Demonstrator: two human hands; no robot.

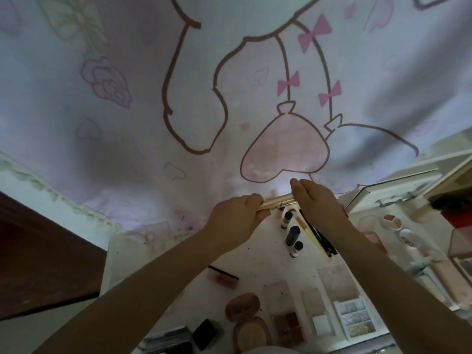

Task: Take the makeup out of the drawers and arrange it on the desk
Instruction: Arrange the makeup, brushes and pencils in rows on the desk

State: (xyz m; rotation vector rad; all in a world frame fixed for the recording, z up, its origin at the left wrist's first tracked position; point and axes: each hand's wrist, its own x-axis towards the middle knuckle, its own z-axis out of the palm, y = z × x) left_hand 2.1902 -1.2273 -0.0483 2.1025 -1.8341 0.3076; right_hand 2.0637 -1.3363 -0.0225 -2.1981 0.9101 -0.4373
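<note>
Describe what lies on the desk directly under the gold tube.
Under the gold tube sit small dark-capped bottles and a navy stick; the right hand covers whatever lies further right.

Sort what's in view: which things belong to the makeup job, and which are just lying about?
Job:
- gold tube, held by left hand and right hand
- small bottles
- dark blue tube
- pencils
- round compact
- palettes
- desk

Lying about:
- cartoon curtain
- brown board
</note>
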